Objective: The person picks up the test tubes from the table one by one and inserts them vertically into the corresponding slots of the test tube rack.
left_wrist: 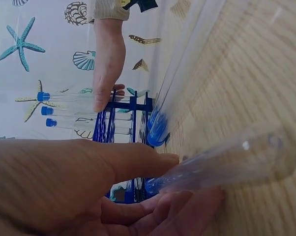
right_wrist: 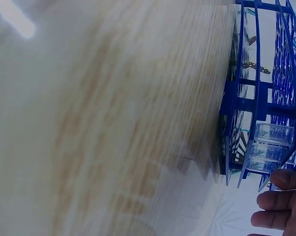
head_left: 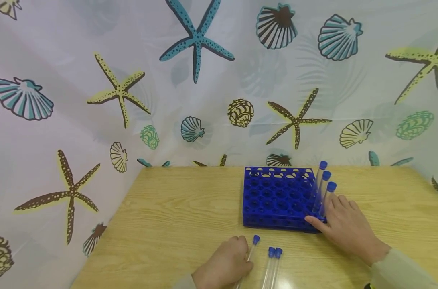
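Observation:
My left hand (head_left: 224, 263) pinches a clear test tube with a blue cap (head_left: 256, 240) between thumb and fingers, low over the table. In the left wrist view this tube (left_wrist: 226, 162) slants across the fingertips, its rounded end away from the palm. A blue test tube rack (head_left: 280, 221) stands beyond it. My right hand (head_left: 349, 230) grips the rack's front right corner, thumb on the front edge and fingers round the right side. Three capped test tubes (head_left: 326, 176) stand upright in the rack's right end column, beside that hand.
Two more capped test tubes (head_left: 271, 253) lie side by side on the wooden table (head_left: 168, 208), just right of my left hand. Behind the table hangs a white curtain (head_left: 219, 132) printed with shells and starfish, also along the left side.

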A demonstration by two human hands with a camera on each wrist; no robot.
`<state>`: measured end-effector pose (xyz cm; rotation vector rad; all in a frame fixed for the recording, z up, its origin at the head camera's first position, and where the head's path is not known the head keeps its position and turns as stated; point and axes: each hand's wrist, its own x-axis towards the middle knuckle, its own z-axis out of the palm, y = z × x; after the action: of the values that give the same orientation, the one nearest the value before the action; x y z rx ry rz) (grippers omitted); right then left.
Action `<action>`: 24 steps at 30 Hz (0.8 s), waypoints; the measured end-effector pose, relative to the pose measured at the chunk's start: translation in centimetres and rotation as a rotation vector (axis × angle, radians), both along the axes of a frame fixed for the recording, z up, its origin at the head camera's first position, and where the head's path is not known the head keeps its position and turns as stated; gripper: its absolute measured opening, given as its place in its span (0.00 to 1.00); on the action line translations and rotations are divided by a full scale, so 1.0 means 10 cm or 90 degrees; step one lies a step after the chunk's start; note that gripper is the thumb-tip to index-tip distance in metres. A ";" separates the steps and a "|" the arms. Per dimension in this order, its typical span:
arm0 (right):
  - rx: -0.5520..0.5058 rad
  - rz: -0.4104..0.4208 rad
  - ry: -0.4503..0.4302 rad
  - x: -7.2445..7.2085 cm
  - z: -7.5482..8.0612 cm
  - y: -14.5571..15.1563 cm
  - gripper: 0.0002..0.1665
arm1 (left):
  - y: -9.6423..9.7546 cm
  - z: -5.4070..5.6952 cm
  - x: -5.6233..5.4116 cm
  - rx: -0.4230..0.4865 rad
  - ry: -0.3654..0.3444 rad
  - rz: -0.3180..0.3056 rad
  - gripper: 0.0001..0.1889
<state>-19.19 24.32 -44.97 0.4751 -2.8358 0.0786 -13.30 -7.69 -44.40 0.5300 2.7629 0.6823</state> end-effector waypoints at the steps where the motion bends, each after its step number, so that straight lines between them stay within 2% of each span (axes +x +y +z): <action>1: -0.002 0.000 -0.001 0.00 0.00 0.00 0.48 | 0.00 0.00 0.00 0.003 -0.005 0.001 0.10; 6: -0.007 0.001 0.004 0.00 0.00 0.00 0.44 | -0.01 0.02 -0.01 0.034 -0.046 0.018 0.10; 18: -0.009 0.000 0.015 0.01 -0.02 0.00 0.41 | -0.05 0.04 -0.03 0.089 -0.012 -0.017 0.10; 24: -0.010 0.000 0.013 0.01 -0.03 0.00 0.42 | -0.03 0.13 -0.08 0.122 -0.025 0.004 0.07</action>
<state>-19.09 24.32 -45.24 0.4698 -2.8134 0.0955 -14.15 -7.96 -43.06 0.5397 2.6790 0.9542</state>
